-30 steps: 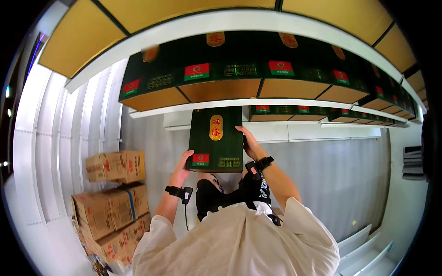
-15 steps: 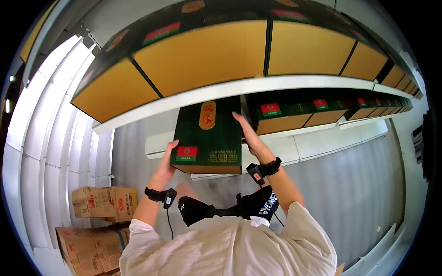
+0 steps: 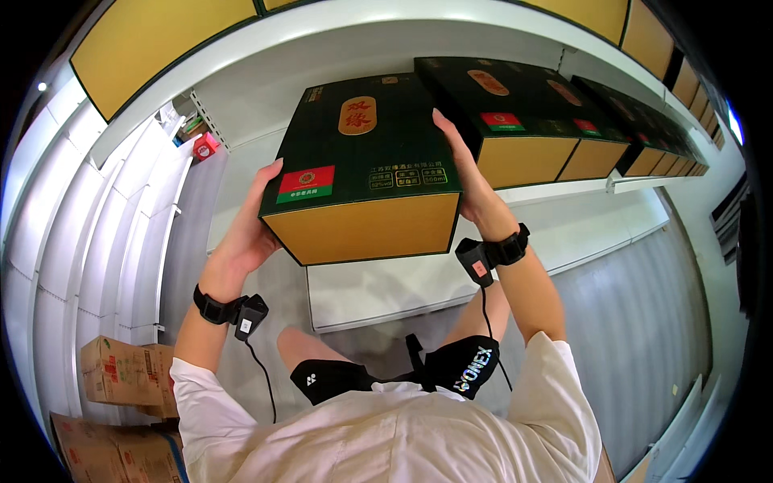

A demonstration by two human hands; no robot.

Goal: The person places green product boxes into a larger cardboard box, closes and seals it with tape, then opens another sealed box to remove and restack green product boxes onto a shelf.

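The whole top of the box (image 3: pixel 378 153) is now shown; its far end was hidden behind the upper shelf (image 3: pixel 217 60) half a second ago. It is held left of the row (image 3: pixel 527 159), its front jutting past the line of the middle shelf's front edge (image 3: pixel 555 187). Its sides are grasped by the left hand (image 3: pixel 248 229) and right hand (image 3: pixel 477 189), most fingers hidden. Its handling is judged unfinished; whether shelf support is given cannot be told.

The head-worn fisheye camera looks steeply down and forward over a white shirt (image 3: pixel 386 439), with the green box (image 3: pixel 362 173) close below, the shelf (image 3: pixel 338 23) ahead and the floor (image 3: pixel 596 322) underneath; straight edges bow toward its rim.
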